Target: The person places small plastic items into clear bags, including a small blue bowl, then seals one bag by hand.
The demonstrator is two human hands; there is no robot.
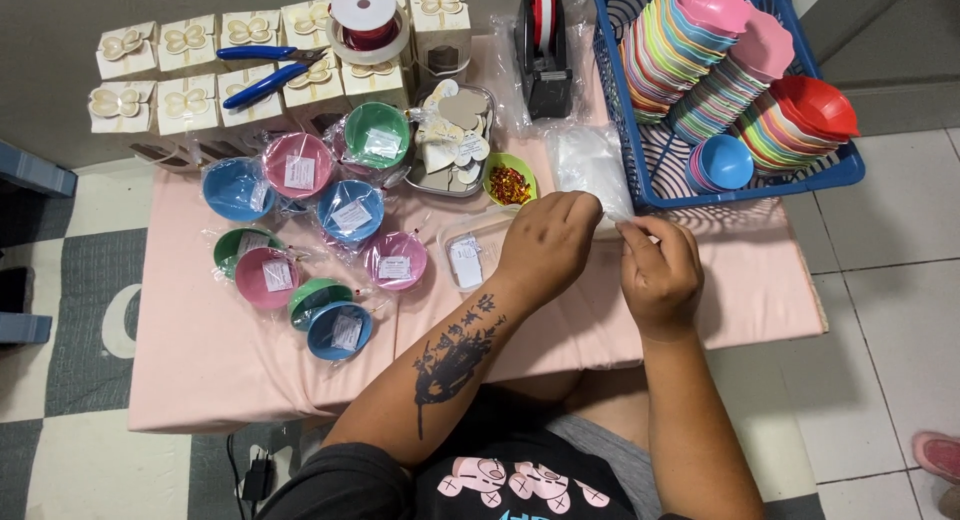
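On the pink-covered low table (250, 360), seen from above:

Left hand: left hand (548, 242) curled into a loose fist, knuckles up, fingertips pinched on the edge of a clear plastic bag (590, 165); tattooed forearm runs back toward the body
Right hand: right hand (660, 270) just beside the left, fingers bent, thumb and forefinger closed on the same clear film near its lower corner; whether anything else sits in that pinch cannot be told
Clear plastic bag: lies crumpled on the cloth between the hands and the blue basket (640, 170); lower edge lifted slightly by both hands
Blue basket: at the far right of the table; holds leaning stacks of small bowls in many colours (700, 60), one loose blue bowl at the bottom
Wrapped bowls: cluster of film-wrapped bowls (300, 230) left of the hands, blue, pink and green, each with a white label; well apart from both hands
Clear tray: small clear tray (465, 255) with white slips, touching or just under the left hand; cannot tell which
Green dish: small green dish (510, 180) of red and gold bits, near the left hand
Metal tray: metal tray (460, 140) of beige paper cutouts, behind the dish
Back row: cream gift boxes (190, 75) with bow shapes; blue-handled pliers (265, 70) lying on them; spool of red ribbon (366, 20); black tape dispenser (545, 55)
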